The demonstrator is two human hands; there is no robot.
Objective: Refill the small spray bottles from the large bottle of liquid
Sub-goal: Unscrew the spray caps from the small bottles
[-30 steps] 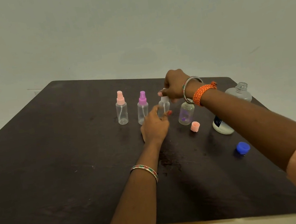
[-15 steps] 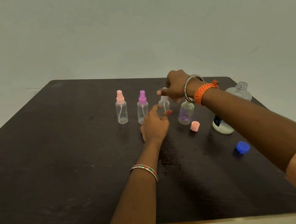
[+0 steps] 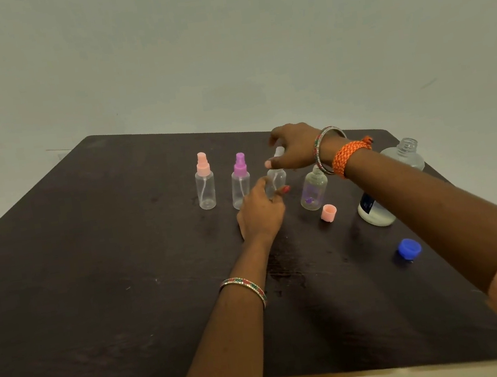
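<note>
Small clear spray bottles stand in a row on the dark table (image 3: 94, 272). One has a pink head (image 3: 205, 181), one a purple head (image 3: 241, 181). My left hand (image 3: 260, 212) grips the body of the third bottle (image 3: 277, 178). My right hand (image 3: 294, 147) reaches over from the right, its thumb and fingers curled round that bottle's white spray head (image 3: 278, 151). A fourth small bottle (image 3: 313, 189) stands open, with its pink cap (image 3: 328, 212) lying beside it. The large clear bottle (image 3: 407, 153) stands uncapped at the right, partly hidden behind my right forearm.
A blue cap (image 3: 409, 250) lies on the table near the right front. Wet smears mark the tabletop (image 3: 286, 272) below my left wrist. The table's back edge meets a plain pale wall.
My right hand has risen slightly and its fingers have shifted round the white spray head. My left hand and the bottles have stayed in place.
</note>
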